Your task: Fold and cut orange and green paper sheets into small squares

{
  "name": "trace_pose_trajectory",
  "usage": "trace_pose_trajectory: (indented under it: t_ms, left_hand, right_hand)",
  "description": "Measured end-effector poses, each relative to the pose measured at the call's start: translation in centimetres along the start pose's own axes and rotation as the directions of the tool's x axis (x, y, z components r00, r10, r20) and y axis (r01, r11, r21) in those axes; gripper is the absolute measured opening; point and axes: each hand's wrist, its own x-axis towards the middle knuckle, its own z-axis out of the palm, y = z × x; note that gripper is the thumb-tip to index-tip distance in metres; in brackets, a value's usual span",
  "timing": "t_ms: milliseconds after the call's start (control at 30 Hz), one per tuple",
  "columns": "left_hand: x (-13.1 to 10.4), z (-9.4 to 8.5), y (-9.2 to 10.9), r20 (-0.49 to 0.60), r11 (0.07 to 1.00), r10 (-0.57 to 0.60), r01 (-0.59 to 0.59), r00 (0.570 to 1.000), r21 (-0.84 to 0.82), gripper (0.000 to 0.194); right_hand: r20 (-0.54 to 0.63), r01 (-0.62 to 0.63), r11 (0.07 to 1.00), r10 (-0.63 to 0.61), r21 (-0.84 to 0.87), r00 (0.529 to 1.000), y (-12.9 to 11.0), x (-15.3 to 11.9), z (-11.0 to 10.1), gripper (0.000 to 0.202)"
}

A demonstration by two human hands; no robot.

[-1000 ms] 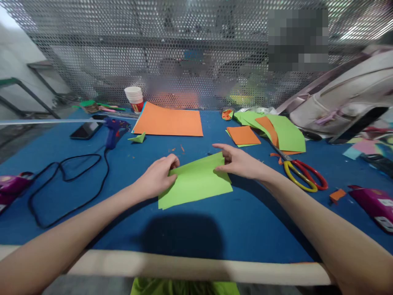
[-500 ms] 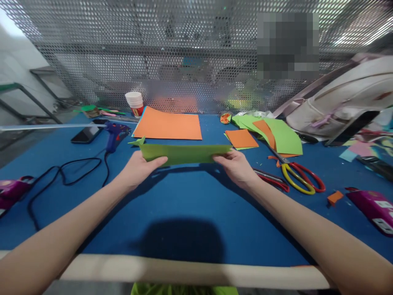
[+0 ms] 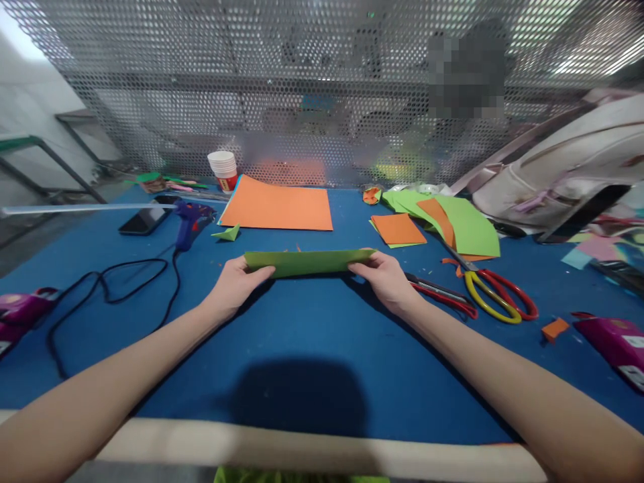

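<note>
A green sheet of paper (image 3: 309,264) spans the space between my hands, its face tilted toward me just above the blue tabletop. My left hand (image 3: 240,282) pinches its left end, thumb on the near face and fingers behind. At the right end, my right hand (image 3: 385,276) grips the paper the same way. Behind my left hand lies a small folded green paper piece (image 3: 229,233). Orange sheets (image 3: 279,206) lie flat beyond the held paper. A stack of small orange squares (image 3: 399,229), with green beneath, rests past my right hand.
Scissors with red and yellow handles (image 3: 496,295) and a red-edged cutter-like tool (image 3: 443,297) lie at right, near green sheets (image 3: 467,225). A blue glue gun (image 3: 188,221), its black cord and a phone (image 3: 145,218) lie left. Paper cups (image 3: 223,168) stand by the perforated metal screen (image 3: 302,80).
The held green paper has come down and slightly nearer, and appears narrower in height. The small folded green piece behind it now shows fully. Both hands keep their grip.
</note>
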Motion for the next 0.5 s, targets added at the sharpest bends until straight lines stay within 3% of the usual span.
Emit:
trace_pose_trajectory:
  t_ms: [200,400,500]
  left_hand:
    - [-0.3,0.1,0.5,-0.029,0.999,-0.003,0.004,1.000,0.044,0.033]
    - [-0.2,0.2,-0.4,-0.014,0.996,-0.059,0.058,0.998,-0.075,0.041]
    - [-0.3,0.4,-0.6,-0.026,0.995,-0.031,0.029,0.999,-0.097,0.041]
  right_hand:
    - [0.001,0.011,1.000,-0.011,-0.016,1.000,-0.6,0.0,0.0,0.026]
    - [-0.006,0.010,0.999,-0.010,-0.048,1.000,-0.3,0.1,-0.1,0.026]
    - [-0.008,0.019,0.998,-0.019,-0.057,1.000,-0.4,0.0,-0.1,0.027]
